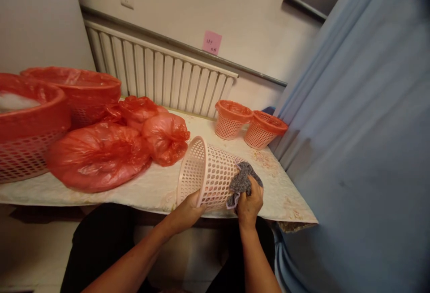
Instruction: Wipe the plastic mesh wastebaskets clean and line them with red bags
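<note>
At the table's near edge (285, 216), the left hand (188, 212) curls round the rim of one tilted pale basket (218, 172); the closed right hand (250, 202) bunches one grey cloth (242, 180) against it. Rightward, tabletop (285, 190) lies open. Leftward sit red bags (101, 156), two large baskets (28, 152); farther, two small baskets (229, 126).

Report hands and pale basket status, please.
Left hand holding basket at rim. Right hand holding gray cloth against it. Basket tipped. Red bags near open end.
</note>
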`<state>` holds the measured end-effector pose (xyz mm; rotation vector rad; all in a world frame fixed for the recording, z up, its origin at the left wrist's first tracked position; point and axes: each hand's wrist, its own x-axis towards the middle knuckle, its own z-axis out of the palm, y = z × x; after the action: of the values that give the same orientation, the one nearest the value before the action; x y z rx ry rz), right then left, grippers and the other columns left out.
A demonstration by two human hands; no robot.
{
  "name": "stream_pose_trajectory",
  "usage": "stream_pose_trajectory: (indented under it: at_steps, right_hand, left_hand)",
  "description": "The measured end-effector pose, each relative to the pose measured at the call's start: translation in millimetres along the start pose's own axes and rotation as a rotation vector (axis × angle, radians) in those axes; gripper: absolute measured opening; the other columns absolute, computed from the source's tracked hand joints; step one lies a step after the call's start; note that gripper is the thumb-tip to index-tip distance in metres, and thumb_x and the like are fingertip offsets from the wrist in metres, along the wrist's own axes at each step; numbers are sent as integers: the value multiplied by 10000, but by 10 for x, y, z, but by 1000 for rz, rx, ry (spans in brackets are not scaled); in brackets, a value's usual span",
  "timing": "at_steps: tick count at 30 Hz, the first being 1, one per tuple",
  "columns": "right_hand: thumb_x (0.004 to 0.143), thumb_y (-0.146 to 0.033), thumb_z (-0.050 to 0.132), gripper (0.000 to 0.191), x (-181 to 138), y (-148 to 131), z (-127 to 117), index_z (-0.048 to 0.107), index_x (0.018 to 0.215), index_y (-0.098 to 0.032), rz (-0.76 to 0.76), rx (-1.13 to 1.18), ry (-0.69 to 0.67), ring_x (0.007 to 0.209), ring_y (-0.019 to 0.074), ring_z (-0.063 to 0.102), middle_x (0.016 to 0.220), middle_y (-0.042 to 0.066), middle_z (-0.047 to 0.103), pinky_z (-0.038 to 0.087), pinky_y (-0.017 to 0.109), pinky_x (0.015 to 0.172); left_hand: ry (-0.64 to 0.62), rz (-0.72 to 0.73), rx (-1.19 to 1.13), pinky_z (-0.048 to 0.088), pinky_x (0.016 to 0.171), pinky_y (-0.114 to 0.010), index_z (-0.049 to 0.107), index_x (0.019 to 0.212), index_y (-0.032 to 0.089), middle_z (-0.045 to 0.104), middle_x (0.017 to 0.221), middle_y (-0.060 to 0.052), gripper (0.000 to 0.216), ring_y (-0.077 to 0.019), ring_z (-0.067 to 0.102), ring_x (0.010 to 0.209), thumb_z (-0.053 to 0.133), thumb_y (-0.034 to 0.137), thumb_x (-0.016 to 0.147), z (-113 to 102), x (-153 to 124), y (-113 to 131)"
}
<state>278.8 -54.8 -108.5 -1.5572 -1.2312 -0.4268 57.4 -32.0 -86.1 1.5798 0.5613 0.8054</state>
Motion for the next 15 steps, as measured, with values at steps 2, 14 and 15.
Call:
stream_pose_trajectory:
  at_steps: [2,14,15]
  right_hand:
    - [754,-112,409,494,-144,-90,-9,585,1214,-144,15,14,16,1129,257,519,1204,129,625,416,470,992]
    - [682,-34,391,638,-294,-1043,-17,530,1290,-171,-280,259,-98,1215,251,492,1279,121,580,409,501,1004]
    - [668,-25,385,652,-241,-1078,-8,533,1286,-169,-300,266,-97,1207,247,497,1271,119,586,411,495,1002]
  left_hand:
    - [-14,13,-19,339,1129,-441,573,1286,163,669,1232,-68,495,-241,567,1195,508,144,795,2,10,17]
    - [-71,104,47,488,913,-354,671,1048,134,715,974,-52,286,-210,609,919,535,149,797,24,-40,-65]
    - [-80,109,61,494,896,-347,671,1030,133,715,947,-50,270,-208,605,911,524,147,804,26,-54,-101]
